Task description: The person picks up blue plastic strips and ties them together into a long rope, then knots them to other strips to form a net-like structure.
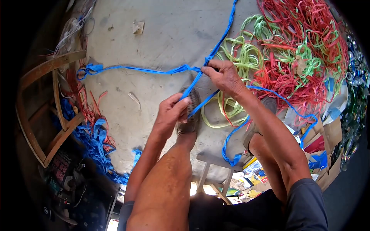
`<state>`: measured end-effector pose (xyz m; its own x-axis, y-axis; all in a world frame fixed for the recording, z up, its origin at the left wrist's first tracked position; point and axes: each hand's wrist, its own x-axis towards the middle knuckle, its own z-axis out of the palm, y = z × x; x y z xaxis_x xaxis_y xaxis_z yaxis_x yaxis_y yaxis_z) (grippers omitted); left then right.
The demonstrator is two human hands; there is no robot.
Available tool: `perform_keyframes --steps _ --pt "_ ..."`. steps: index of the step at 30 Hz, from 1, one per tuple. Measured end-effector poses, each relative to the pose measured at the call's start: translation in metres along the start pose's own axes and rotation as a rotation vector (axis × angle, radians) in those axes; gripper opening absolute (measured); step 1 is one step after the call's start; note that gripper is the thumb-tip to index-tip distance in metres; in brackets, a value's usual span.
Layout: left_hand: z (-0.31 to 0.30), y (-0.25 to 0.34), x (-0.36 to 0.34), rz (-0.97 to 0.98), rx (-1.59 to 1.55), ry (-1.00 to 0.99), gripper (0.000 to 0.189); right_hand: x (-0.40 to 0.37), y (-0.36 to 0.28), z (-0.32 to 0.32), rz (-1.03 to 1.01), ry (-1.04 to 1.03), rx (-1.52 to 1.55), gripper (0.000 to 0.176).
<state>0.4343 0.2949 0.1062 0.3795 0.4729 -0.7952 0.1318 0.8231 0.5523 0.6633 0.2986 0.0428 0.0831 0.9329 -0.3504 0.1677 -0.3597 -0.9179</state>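
A long blue plastic strip (144,70) runs across my work, with a knot or crossing where several lengths meet just above my right hand. My left hand (169,109) is closed round one length, the thumb pressed along it, over my shoe (189,111). Up and to the right, my right hand (223,75) pinches the strip close to the crossing. One length stretches up out of view, another goes left to a crumpled end. A further blue length (283,98) trails right, passing behind my right forearm, with a loose end between my legs.
Tangled red strips (304,77) and green strips (246,54) are heaped at the right. Flattened cardboard (331,131) lies below them, beside bottles (354,96). At the left stand a wooden frame (29,115) and a pile of blue scraps (90,138). A paper scrap (138,27) lies on the floor.
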Motion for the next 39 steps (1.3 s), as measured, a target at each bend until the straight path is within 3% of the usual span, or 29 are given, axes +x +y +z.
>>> perform_keyframes --steps 7,11,13,17,21,28,30,32,35,38,39 --pt "-0.05 0.02 -0.08 0.065 -0.216 0.094 0.02 0.018 0.007 -0.017 0.07 0.123 0.019 0.024" --pt "-0.113 0.01 -0.119 0.186 -0.667 0.175 0.023 0.025 0.013 -0.022 0.043 0.198 -0.004 0.024" --pt "-0.146 0.0 -0.138 0.229 -0.696 0.156 0.026 0.028 0.01 -0.022 0.052 0.197 -0.025 0.024" --pt "-0.196 -0.032 -0.183 0.171 -0.741 0.229 0.029 0.036 0.014 -0.018 0.027 0.194 -0.054 0.025" --pt "-0.238 -0.079 -0.239 0.034 -0.665 0.485 0.034 0.038 0.015 -0.005 0.0 0.177 -0.075 0.024" --pt "-0.25 -0.154 -0.32 -0.185 -0.091 0.813 0.036 0.034 0.003 0.014 0.1 0.129 -0.024 0.026" --pt "-0.26 -0.191 -0.339 -0.261 0.069 0.9 0.034 0.033 0.008 0.019 0.009 0.116 -0.059 0.026" --pt "-0.267 -0.235 -0.357 -0.377 0.287 0.928 0.033 0.031 0.006 0.023 -0.064 0.103 -0.092 0.026" --pt "-0.267 -0.295 -0.366 -0.511 0.71 0.82 0.031 0.029 0.01 0.033 -0.066 0.078 -0.124 0.023" --pt "-0.282 -0.324 -0.336 -0.381 1.139 0.697 0.03 0.026 0.016 0.04 -0.056 0.087 -0.134 0.022" --pt "-0.291 -0.323 -0.311 -0.287 1.181 0.742 0.031 0.025 0.015 0.042 -0.051 0.097 -0.114 0.022"
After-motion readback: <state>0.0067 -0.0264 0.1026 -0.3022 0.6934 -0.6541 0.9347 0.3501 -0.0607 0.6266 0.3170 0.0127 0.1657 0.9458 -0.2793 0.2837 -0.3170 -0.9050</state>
